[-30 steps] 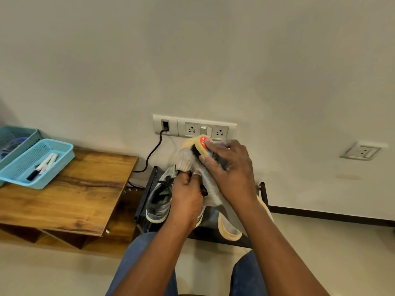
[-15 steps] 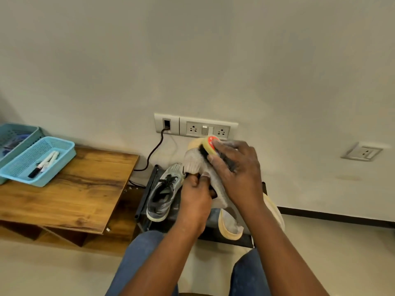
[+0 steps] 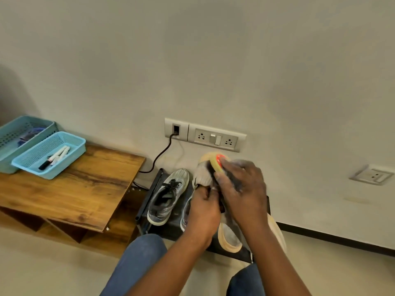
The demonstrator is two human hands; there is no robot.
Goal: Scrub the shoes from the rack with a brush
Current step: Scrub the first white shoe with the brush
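My left grip (image 3: 204,207) holds one pale grey knit shoe (image 3: 204,175); my right grip (image 3: 242,190) clasps one yellow brush (image 3: 214,162) on it. Left of them, one dark grey laced sneaker (image 3: 167,198) lies on the black rack (image 3: 149,201); two blue plastic baskets (image 3: 70,146) sit on the wooden counter (image 3: 85,189).

Plain off-white wall (image 3: 213,60), matte, evenly lit, faint shadow at far left. Switch and socket panel (image 3: 205,134) low on it, black cable (image 3: 159,155) plugged into its left end and trailing down. Second socket plate (image 3: 372,174) further right, lower. Dark skirting (image 3: 335,235) along the wall's base at right. Pale beige floor (image 3: 53,272). Low wooden table (image 3: 70,184) at left, grain visible, open compartments beneath. Two light blue mesh trays (image 3: 70,155) on its far left corner, markers (image 3: 54,157) in the nearer one.
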